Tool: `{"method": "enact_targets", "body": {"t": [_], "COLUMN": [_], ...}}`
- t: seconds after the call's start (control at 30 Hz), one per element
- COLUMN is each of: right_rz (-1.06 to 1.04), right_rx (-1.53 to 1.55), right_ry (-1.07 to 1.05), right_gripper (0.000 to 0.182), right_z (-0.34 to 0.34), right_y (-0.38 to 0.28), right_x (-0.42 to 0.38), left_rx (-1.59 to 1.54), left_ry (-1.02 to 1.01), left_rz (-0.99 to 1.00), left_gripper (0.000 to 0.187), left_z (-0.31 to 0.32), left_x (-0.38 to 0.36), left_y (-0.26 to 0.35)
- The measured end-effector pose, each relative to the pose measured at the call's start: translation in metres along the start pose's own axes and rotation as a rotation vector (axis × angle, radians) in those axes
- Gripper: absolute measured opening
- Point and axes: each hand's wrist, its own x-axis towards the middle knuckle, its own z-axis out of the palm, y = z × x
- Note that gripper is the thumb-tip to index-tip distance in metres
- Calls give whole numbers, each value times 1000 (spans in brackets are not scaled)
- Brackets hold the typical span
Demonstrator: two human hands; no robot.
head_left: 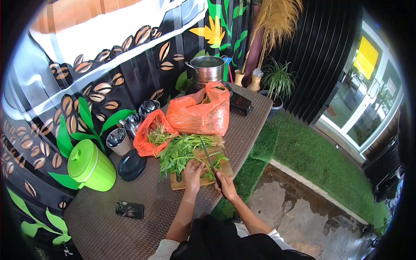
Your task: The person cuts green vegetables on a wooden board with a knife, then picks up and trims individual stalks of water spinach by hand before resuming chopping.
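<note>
Head view, looking down on a brown woven table (130, 234) that runs from lower left toward the upper centre of the frame.

Centre of frame: wooden cutting board (190, 180) lying flat near the table's right edge, with a bunch of leafy greens (182, 151) spread across it and spilling off toward the upper left.

Left hand (193, 170) – pressed palm-down on the greens over the board, fingers curled onto the stems.

Right hand (226, 185) – closed around the dark handle of a knife (209, 158); the blade points away toward the upper part of the frame and lies across the greens on the board, just right of the left hand.

Above the board: two orange plastic bags – the larger (201, 110) toward the centre, the smaller (147, 134) to its left with more greens showing at its mouth.

Upper centre: steel pot (208, 69) on a black appliance at the table's far end.

Left of frame: lime-green lidded bucket (91, 167); beside it a dark round lid (131, 165); behind these, holders of metal cutlery (132, 123).

Lower left of the board: a phone (129, 209) lying flat on the table, well apart from both hands.

Right of frame: green turf (312, 160) and wet stone paving.
</note>
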Motion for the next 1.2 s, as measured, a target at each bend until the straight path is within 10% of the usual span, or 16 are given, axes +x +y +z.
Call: {"method": "enact_targets", "body": {"t": [1.0, 1.2], "right_rz": [143, -122], "right_rx": [-126, -220], "right_ry": [58, 184], "right_gripper": [36, 34], "right_z": [5, -1], "right_y": [0, -9], "right_x": [92, 86], "left_rx": [-151, -250], "left_ry": [51, 10], "left_rz": [-1, -107], "left_gripper": [34, 40], "left_z": [-24, -23], "left_x": [11, 12], "left_y": [-1, 6]}}
